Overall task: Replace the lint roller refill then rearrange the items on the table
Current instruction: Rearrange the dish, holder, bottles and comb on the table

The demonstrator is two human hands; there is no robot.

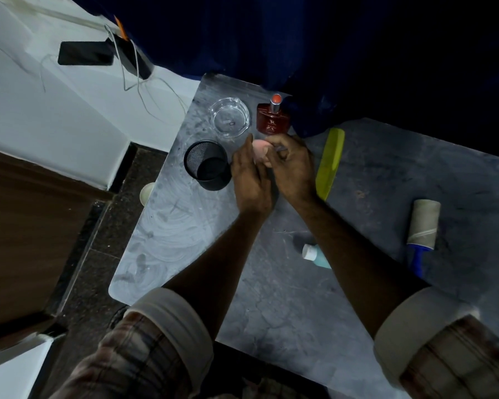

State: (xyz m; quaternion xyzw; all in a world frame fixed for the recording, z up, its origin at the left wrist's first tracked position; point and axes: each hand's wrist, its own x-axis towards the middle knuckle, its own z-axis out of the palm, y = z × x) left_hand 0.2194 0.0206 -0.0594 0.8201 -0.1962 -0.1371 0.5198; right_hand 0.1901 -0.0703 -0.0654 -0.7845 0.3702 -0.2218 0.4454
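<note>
A dark phone (84,53) lies on the white ledge (55,110) among thin cables (133,73), beside a dark blue curtain (271,38).

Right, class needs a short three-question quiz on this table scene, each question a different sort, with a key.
1. True or false: the lint roller lies on the table, away from both hands.
2. What stands just left of the left hand? A) comb B) mesh cup C) phone
3. Fill in: both hands hold a small ____ object.

Key: 1 true. 2 B, the mesh cup; the comb lies right of the right hand. 3 pink.
</note>
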